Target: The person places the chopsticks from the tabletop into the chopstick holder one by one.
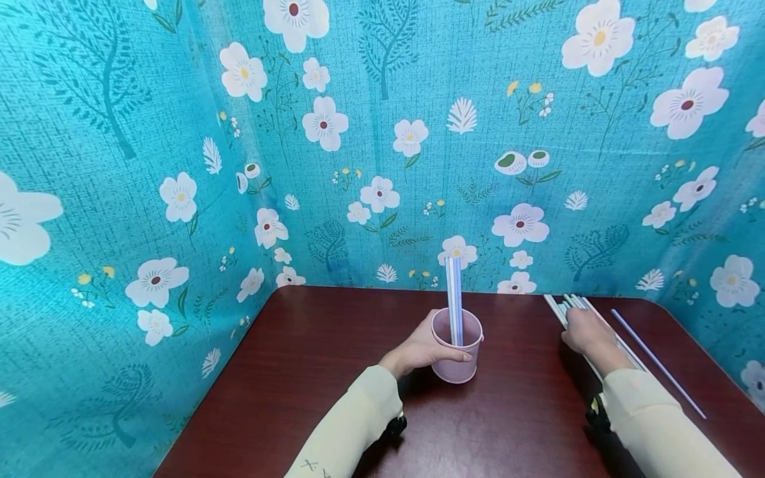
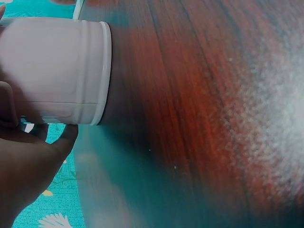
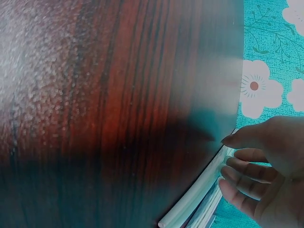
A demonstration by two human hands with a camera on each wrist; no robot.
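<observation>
I see the left hand (image 1: 422, 346) curled round the pink bucket (image 1: 457, 370) on the surface (image 1: 335, 358), presumably steadying it where the standing sticks (image 1: 454, 299) could tip it. The right hand (image 1: 588, 335) reaches over the loose sticks (image 3: 190, 204); I cannot tell whether it grips any.

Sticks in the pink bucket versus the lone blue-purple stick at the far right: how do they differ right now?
Pose: the bucket sticks stand close to upright in the pink bucket, while the lone stick lies flat on the table.
Grouping: the bucket sticks are bunched together; the lone stick lies by itself.
Colour: the bucket sticks show white and blue, the lone stick only blue-purple.
Shared: both are long, thin and straight.
</observation>
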